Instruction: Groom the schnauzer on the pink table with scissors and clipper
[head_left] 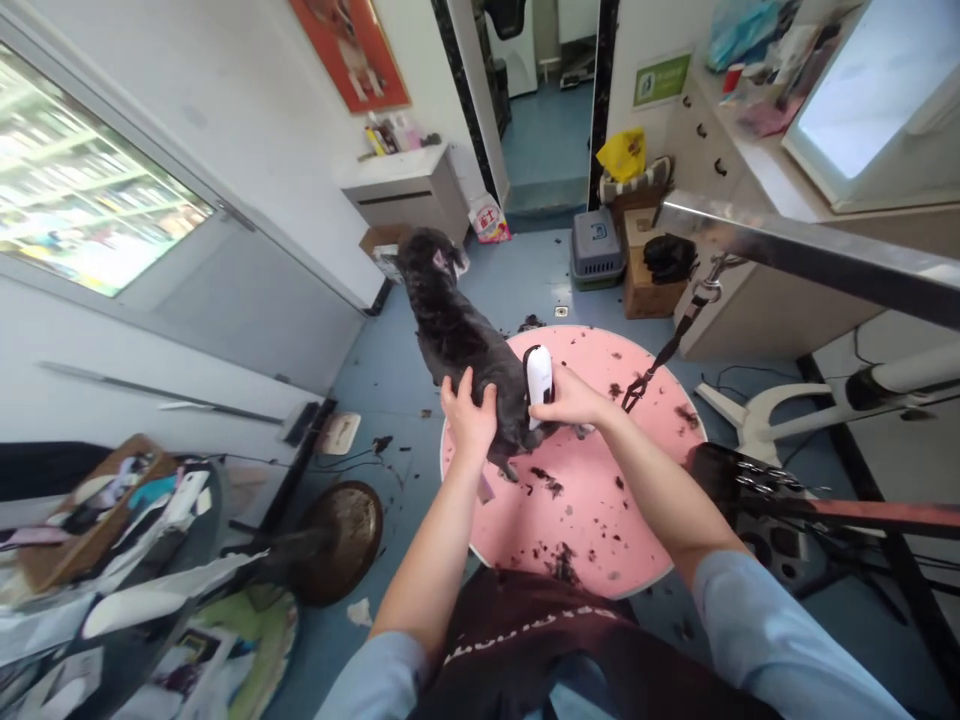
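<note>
A dark-haired dog [469, 340] stands at the left side of a round pink table [517, 535], its head turned away from me. My left hand [470, 415] lies on the dog's back near its rump, fingers spread. In my right hand [574, 397] is a white hair clipper [538, 380], held upright against the dog's hindquarters. The clipper's lower end and its blade are hard to make out. Tufts of dark cut hair [564, 562] are scattered over the table.
A metal bar [810, 250] crosses at the right, with a black strap [660, 365] hanging from it over the table. A grey pet carrier [597, 250] and a cardboard box [651, 285] stand behind. At the left are a round metal base [346, 540] and a cluttered wicker basket [82, 560].
</note>
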